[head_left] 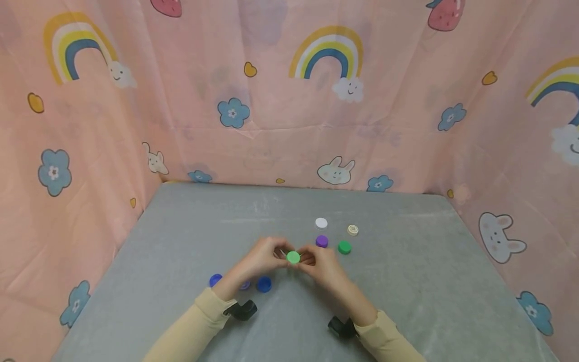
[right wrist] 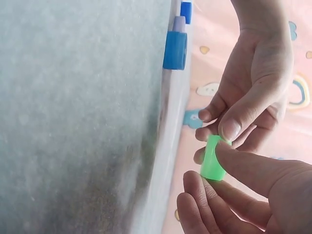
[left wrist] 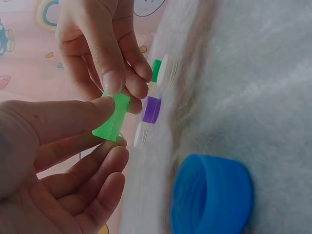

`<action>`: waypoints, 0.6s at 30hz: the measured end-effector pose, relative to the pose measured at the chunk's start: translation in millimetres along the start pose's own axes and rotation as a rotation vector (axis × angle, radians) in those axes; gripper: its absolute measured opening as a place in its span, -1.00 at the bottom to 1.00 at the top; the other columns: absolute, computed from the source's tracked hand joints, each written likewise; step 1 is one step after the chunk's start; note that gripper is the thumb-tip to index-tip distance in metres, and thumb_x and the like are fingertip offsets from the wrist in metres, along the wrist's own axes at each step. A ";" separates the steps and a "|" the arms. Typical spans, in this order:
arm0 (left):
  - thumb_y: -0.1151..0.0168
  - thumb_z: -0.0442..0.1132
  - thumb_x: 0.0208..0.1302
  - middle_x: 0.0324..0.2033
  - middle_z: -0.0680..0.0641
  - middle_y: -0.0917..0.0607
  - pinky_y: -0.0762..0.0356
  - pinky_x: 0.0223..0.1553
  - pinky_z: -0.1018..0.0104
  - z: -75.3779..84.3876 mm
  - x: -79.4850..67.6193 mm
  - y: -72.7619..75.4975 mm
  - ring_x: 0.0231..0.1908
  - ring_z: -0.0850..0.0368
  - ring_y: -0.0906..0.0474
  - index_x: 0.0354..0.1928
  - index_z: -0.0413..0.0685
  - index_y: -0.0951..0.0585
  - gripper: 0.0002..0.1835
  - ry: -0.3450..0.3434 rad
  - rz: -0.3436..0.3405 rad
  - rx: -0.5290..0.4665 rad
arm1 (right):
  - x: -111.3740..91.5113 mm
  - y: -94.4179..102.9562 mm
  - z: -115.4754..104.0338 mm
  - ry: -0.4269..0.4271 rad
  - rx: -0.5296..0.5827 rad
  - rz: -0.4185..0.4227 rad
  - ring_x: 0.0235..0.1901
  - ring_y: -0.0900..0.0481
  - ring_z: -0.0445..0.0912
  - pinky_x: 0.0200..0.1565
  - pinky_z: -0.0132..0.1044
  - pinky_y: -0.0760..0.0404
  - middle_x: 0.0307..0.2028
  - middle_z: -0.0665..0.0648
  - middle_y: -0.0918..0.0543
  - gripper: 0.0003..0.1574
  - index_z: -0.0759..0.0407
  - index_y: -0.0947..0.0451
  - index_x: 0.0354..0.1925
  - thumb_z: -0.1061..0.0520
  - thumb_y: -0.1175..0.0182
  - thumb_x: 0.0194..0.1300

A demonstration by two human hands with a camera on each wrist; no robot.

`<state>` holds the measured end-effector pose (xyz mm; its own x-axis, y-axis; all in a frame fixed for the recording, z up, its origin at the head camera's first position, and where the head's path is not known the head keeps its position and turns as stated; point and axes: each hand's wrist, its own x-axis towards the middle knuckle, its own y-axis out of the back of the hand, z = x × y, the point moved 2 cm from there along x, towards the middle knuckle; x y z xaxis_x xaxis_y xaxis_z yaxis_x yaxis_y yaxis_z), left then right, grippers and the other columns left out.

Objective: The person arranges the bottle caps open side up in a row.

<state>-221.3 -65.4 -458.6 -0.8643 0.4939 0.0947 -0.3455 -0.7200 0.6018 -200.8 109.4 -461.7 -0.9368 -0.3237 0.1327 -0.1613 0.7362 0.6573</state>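
Observation:
Close above the grey table, both hands pinch one light green bottle cap (head_left: 293, 257) between them. The left hand (head_left: 268, 255) has its thumb on one side of the cap, with the index finger on the other, as the left wrist view shows; its remaining fingers curve loosely below. From the opposite side the right hand (head_left: 323, 266) grips the same cap with thumb and fingers, and in the right wrist view the two thumb tips nearly meet on it. A blue cap (left wrist: 209, 195) stands near the left hand on the table. Part of the green cap is hidden behind the thumbs.
Beyond the right hand lie a purple cap (head_left: 322, 241), a darker green cap (head_left: 345, 247), a white cap (head_left: 321, 222) and a cream cap (head_left: 353, 230). Around the left forearm are a blue-violet cap (head_left: 215, 279) and a lavender cap (head_left: 245, 285). Pink printed cloth (head_left: 280, 146) encloses the table.

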 end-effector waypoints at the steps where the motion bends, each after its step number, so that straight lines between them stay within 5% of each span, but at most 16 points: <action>1: -0.47 -0.24 0.00 -0.31 0.01 -0.73 -0.55 -0.38 0.45 0.0 -1.0 0.1 -0.39 0.28 -0.62 -0.22 -0.04 -0.68 -0.75 -0.001 -0.002 0.001 | -0.6 -0.4 -0.3 -0.002 -0.002 -0.004 -0.36 -0.71 -0.08 -0.33 -0.43 -0.62 -0.33 0.15 -0.73 -0.71 0.23 -0.62 -0.20 0.18 -0.40 0.07; 18: -0.41 -0.12 0.09 -0.39 0.09 -0.70 -0.53 -0.35 0.42 0.4 -13.6 -3.9 -0.39 0.29 -0.57 -0.19 0.00 -0.68 -0.76 0.004 -0.013 0.015 | -9.8 -1.4 0.5 0.013 0.015 -0.035 -0.37 -0.72 -0.11 -0.36 -0.49 -0.59 -0.33 0.12 -0.75 -0.71 0.20 -0.67 -0.18 0.13 -0.38 0.10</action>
<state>-208.0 -69.2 -461.9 -0.8612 0.5015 0.0834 -0.3517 -0.7062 0.6145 -191.6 111.9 -464.2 -0.9265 -0.3568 0.1198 -0.1983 0.7333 0.6503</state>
